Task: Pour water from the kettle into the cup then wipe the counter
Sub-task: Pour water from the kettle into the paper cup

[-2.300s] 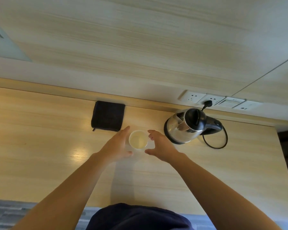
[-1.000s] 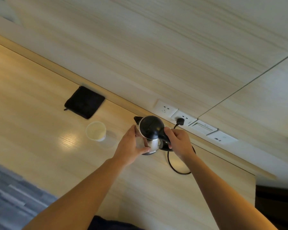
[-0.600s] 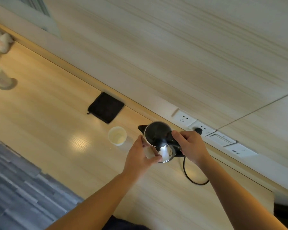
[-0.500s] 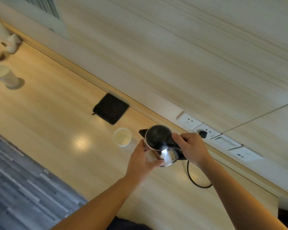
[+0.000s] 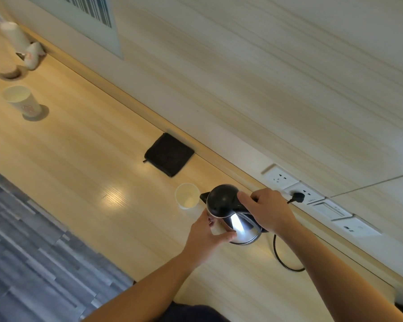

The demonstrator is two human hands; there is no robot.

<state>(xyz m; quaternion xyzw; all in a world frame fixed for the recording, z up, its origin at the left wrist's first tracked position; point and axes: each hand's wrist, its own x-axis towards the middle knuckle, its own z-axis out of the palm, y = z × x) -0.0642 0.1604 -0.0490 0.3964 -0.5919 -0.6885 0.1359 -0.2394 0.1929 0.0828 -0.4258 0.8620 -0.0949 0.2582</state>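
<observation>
A steel kettle (image 5: 233, 219) with a black lid is tilted to the left, its black spout at the rim of a white paper cup (image 5: 187, 199) standing on the wooden counter (image 5: 79, 173). My right hand (image 5: 266, 212) grips the kettle's black handle. My left hand (image 5: 207, 235) presses against the kettle's steel body from below. A folded black cloth (image 5: 169, 154) lies flat against the back edge, just behind the cup. I cannot tell whether water is flowing.
The kettle's black cord (image 5: 282, 256) loops on the counter to a plug (image 5: 297, 196) in the wall sockets. A second paper cup (image 5: 21, 102) and white bottles (image 5: 19, 43) stand far left. The counter's front edge drops to grey flooring (image 5: 33, 252).
Both hands left the cup and took the kettle, lifted it off its spot and carried it left. It now tilts with the spout at the cup.
</observation>
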